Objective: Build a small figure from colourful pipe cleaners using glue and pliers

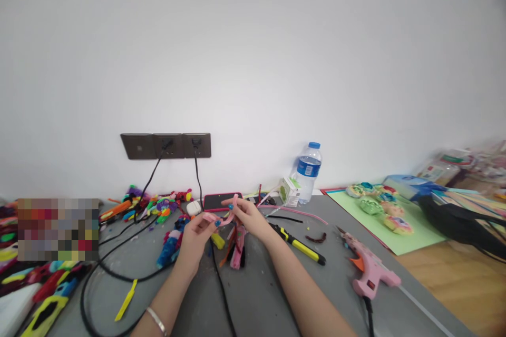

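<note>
A pale pink pipe cleaner [226, 220] is bent in a curve between my two hands, just above the grey table. My left hand [198, 234] pinches one end of it between thumb and fingers. With the fingertips of my right hand [250, 217] I grip the other part, and a short loop sticks up above them. Just below my right hand is a pink fuzzy piece [237, 253] with black and orange bits; whether it joins the strip I cannot tell. A small yellow fuzzy piece [217, 240] lies beside it.
Yellow-black pliers [298, 246] and a pink glue gun [373, 274] lie to the right. Behind stand a water bottle [308, 174] and a small box [290, 191]. A phone [222, 200] lies beyond my hands. Black cables [219, 279] cross the table; colourful fuzzy pieces [158, 208] crowd the left.
</note>
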### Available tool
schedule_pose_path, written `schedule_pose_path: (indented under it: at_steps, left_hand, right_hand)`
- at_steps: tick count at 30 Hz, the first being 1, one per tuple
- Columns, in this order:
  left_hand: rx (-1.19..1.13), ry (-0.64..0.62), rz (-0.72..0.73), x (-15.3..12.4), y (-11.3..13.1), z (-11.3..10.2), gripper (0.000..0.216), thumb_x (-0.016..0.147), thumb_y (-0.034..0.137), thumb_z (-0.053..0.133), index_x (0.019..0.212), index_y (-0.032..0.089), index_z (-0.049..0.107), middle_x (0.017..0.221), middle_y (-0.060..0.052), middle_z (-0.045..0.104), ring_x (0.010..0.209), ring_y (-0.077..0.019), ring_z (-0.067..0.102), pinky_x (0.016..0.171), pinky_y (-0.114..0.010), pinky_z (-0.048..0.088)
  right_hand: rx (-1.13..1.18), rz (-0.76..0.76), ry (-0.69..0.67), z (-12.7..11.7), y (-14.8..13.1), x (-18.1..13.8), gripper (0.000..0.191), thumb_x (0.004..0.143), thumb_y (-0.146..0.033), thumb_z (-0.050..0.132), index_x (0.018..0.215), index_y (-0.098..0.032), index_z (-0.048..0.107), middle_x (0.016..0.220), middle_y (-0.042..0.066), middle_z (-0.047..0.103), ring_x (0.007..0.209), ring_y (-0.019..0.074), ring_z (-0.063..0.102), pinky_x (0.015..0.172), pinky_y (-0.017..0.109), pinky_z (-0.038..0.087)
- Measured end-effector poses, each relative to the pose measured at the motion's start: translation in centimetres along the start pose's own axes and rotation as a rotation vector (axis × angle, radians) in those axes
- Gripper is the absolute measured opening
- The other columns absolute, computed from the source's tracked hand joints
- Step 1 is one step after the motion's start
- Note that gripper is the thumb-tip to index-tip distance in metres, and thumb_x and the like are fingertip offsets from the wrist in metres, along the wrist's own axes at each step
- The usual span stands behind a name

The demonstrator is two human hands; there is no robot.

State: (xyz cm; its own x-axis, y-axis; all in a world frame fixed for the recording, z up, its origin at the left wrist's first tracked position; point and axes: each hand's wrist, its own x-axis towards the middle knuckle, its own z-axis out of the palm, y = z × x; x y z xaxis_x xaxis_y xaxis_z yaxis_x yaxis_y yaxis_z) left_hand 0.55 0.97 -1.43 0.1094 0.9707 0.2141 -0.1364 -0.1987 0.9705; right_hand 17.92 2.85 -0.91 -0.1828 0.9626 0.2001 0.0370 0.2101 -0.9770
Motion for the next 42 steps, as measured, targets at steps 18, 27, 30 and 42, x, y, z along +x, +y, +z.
schedule_pose_path:
  at_steps: [18, 27, 30, 42]
  left_hand:
    - [0.015, 0.071, -0.054, 0.0, -0.2, -0.3, 0.049, 0.072, 0.039, 0.067, 0.115, 0.016, 0.059, 0.129, -0.019, 0.060, 0.072, -0.0204, 0.072, 0.048, -0.023, 0.052]
    - [0.195, -0.061, 0.048, -0.8, 0.2, 0.2, 0.022, 0.077, 0.031, 0.059, 0.092, 0.017, 0.067, 0.070, -0.001, 0.066, 0.051, -0.0117, 0.055, 0.050, -0.023, 0.045]
    - [0.173, -0.052, 0.058, -0.9, 0.7, 0.4, 0.025, 0.080, 0.036, 0.058, 0.093, 0.017, 0.068, 0.065, 0.000, 0.063, 0.051, -0.0113, 0.053, 0.049, -0.021, 0.042]
    - [-0.088, -0.022, -0.069, -0.6, 0.3, 0.4, 0.028, 0.067, 0.037, 0.076, 0.086, 0.017, 0.069, 0.075, -0.001, 0.064, 0.060, -0.0111, 0.054, 0.051, -0.019, 0.039]
  right_hand:
    - [0.455, -0.095, 0.620, -1.8, 0.0, 0.7, 0.037, 0.076, -0.055, 0.060, 0.066, -0.020, 0.053, 0.046, -0.009, 0.027, 0.040, 0.0067, 0.021, 0.040, 0.022, 0.018]
    - [0.149, -0.081, 0.331, -0.6, -0.3, 0.6, 0.053, 0.076, -0.071, 0.051, 0.057, -0.022, 0.044, 0.045, -0.007, 0.031, 0.042, 0.0092, 0.027, 0.043, 0.025, 0.022]
    - [0.118, -0.073, 0.067, 0.0, -0.9, -0.2, 0.055, 0.083, -0.065, 0.046, 0.052, -0.022, 0.035, 0.046, -0.005, 0.035, 0.043, 0.0086, 0.028, 0.045, 0.025, 0.024]
    - [0.257, 0.193, -0.596, 0.8, -2.1, -1.9, 0.045, 0.086, -0.046, 0.058, 0.057, -0.019, 0.037, 0.046, -0.010, 0.030, 0.041, 0.0046, 0.025, 0.042, 0.022, 0.020]
